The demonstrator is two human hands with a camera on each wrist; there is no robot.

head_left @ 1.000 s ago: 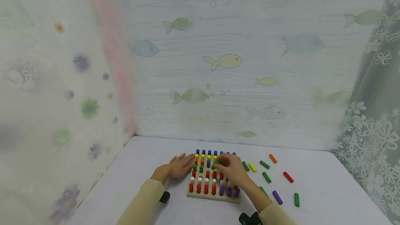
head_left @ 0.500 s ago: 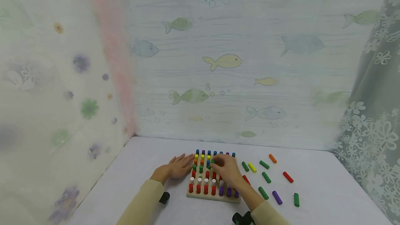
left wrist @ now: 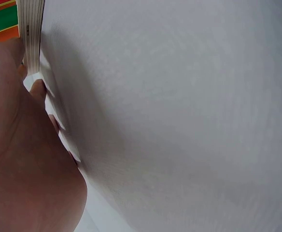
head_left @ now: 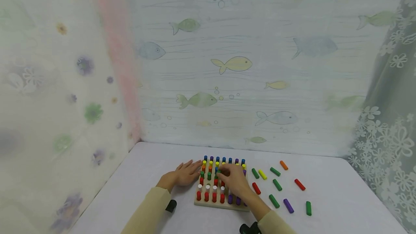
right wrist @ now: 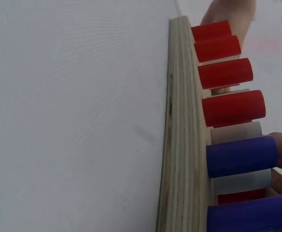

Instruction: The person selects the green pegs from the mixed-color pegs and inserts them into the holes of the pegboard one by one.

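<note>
On the table lies a wooden pegboard [head_left: 224, 206] with rows of upright coloured pegs: blue, yellow, orange, green, red, white and purple. My left hand [head_left: 186, 173] rests on the cloth with fingers spread, against the board's left side. In the left wrist view, the layered board edge [left wrist: 31, 29] sits beside the fingers. Over the middle of the board, my right hand [head_left: 234, 180] pinches a green peg [head_left: 219, 173] between thumb and forefinger at the green row. The peg's lower end cannot be clearly seen. Red pegs [right wrist: 235, 108] and purple pegs [right wrist: 242, 155] stand near the right wrist camera.
Several loose pegs lie right of the board, among them a green peg [head_left: 274, 201], a purple peg [head_left: 288, 206], a yellow peg [head_left: 262, 174], a red peg [head_left: 300, 184] and an orange peg [head_left: 284, 165]. A patterned curtain [head_left: 240, 125] hangs behind the white table.
My right hand has moved left and slightly down over the board with the green peg. A loose red peg by the board's right side has come into view. My left hand stays put.
</note>
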